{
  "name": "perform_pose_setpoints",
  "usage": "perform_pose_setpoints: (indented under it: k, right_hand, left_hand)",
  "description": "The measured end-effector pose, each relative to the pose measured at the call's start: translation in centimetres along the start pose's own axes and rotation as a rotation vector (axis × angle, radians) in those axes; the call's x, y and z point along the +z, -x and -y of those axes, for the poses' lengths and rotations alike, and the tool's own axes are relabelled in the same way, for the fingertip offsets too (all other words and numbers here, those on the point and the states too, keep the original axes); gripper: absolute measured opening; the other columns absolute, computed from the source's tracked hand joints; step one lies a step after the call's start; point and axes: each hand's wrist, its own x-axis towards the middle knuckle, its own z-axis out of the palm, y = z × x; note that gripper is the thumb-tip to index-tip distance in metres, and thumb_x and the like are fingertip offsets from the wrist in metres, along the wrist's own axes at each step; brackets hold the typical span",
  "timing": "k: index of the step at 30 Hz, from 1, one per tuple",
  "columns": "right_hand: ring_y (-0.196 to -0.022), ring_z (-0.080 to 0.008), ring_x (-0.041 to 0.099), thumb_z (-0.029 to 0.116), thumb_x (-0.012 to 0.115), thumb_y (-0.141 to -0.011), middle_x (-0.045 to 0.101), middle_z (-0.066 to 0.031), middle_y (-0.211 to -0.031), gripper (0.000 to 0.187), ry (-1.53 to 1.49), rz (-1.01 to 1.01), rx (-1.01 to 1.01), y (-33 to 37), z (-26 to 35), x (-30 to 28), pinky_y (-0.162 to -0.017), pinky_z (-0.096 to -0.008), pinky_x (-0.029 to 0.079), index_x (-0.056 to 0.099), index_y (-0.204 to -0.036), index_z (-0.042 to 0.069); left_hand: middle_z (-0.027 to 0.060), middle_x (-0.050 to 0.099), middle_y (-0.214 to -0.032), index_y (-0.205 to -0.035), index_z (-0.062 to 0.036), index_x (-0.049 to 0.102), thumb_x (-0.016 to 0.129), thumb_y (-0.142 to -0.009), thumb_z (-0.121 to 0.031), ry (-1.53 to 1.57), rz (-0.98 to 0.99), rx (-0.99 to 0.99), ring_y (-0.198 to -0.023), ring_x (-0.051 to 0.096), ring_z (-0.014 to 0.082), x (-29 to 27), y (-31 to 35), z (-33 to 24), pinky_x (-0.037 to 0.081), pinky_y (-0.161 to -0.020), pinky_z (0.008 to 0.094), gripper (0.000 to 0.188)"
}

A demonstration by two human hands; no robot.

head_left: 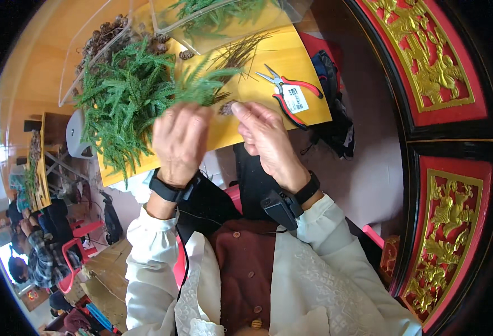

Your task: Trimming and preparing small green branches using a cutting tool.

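My left hand (182,140) is slightly blurred, its back up and its fingers curled at the table's near edge. A blurred green pine sprig (201,83) sticks out beyond these fingers and appears to be gripped by them. Close by on the right, my right hand (269,137) pinches a small brown pine cone (227,107) between thumb and forefinger. A large heap of green pine sprigs (129,92) lies left of the hands. Beyond them are thin brown wire stems (238,51). Pliers with red and black handles (284,89) rest to the right.
A clear plastic box (187,27) with more greenery stands at the far side. Another clear container at the far left has many pine cones (103,39). A white label (295,98) lies by the pliers. Carved red and gold panels (445,207) rise at right; people sit at lower left.
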Motion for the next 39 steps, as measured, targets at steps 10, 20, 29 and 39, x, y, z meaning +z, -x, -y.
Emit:
perform_pose_setpoints:
  k: [10, 20, 29, 39]
  right_hand:
    - [-0.046, 0.0015, 0.028, 0.027, 0.063, -0.092, 0.038, 0.0087, -0.060, 0.019, -0.057, -0.098, -0.015, 0.3, 1.2, -2.0, -0.039, -0.0157, 0.021, 0.059, -0.096, 0.009]
    - [-0.054, 0.0018, 0.039, 0.023, 0.066, -0.090, 0.050, 0.0061, -0.067, 0.025, 0.242, -0.108, -0.249, 0.0, 0.0, -2.5, -0.042, -0.0170, 0.028, 0.062, -0.103, 0.001]
    - [-0.053, -0.0005, 0.035, 0.008, 0.071, -0.083, 0.040, 0.0074, -0.057, 0.026, 0.635, -0.098, -0.572, 1.2, -1.5, -0.1, -0.046, -0.0207, 0.030, 0.064, -0.107, 0.000]
    - [-0.059, -0.0128, 0.051, 0.010, 0.061, -0.089, 0.057, -0.0072, -0.071, 0.015, 0.703, -0.008, -0.728, 1.1, -3.7, 1.5, -0.054, -0.0266, 0.043, 0.057, -0.100, 0.001]
  left_hand:
    - [0.0128, 0.058, -0.119, -0.108, -0.0092, 0.063, 0.063, -0.080, -0.012, -0.305, 0.229, -0.209, -0.121, 0.046, 0.0341, 2.4, -2.3, 4.0, 0.038, -0.092, 0.0426, 0.028]
    - [0.0124, 0.064, -0.104, -0.097, -0.0071, 0.066, 0.066, -0.082, -0.015, -0.068, 0.216, -0.392, -0.096, 0.062, 0.0316, 0.9, -2.1, 0.9, 0.048, -0.078, 0.0366, 0.017]
    - [0.0037, 0.066, -0.103, -0.115, 0.0001, 0.060, 0.061, -0.093, -0.017, 1.286, 0.213, -1.012, -0.092, 0.059, 0.0090, -1.0, 1.1, -2.8, 0.045, -0.076, 0.0219, 0.028]
    - [0.0058, 0.064, -0.103, -0.121, 0.0015, 0.055, 0.058, -0.093, -0.012, 1.767, -0.061, -1.254, -0.083, 0.058, 0.0097, -1.6, 5.8, -1.2, 0.048, -0.079, 0.0213, 0.031]
